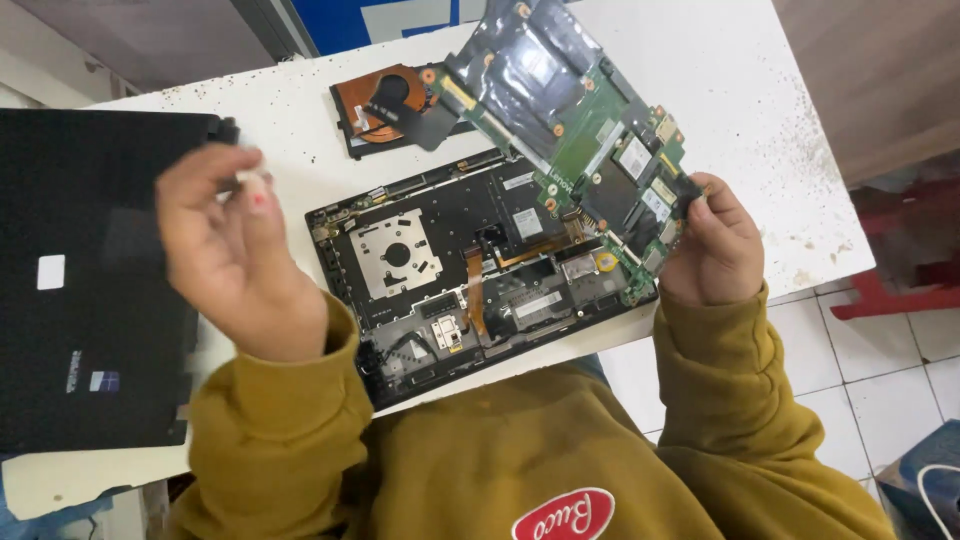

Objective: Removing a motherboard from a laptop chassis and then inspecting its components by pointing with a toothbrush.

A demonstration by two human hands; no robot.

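One board [575, 125] (green, tilted) is pinched at its near corner by my right hand [712, 255]. My left hand [235, 265] pinches something small and white; the chassis [470, 275] lies between my grips.

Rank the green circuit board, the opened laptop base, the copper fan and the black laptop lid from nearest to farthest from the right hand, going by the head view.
From the right hand:
1. Green circuit board, held in that hand, tilted above the table.
2. Opened laptop base, just left of the hand.
3. Copper fan, at the board's far left end.
4. Black laptop lid, far left, beyond the left hand.
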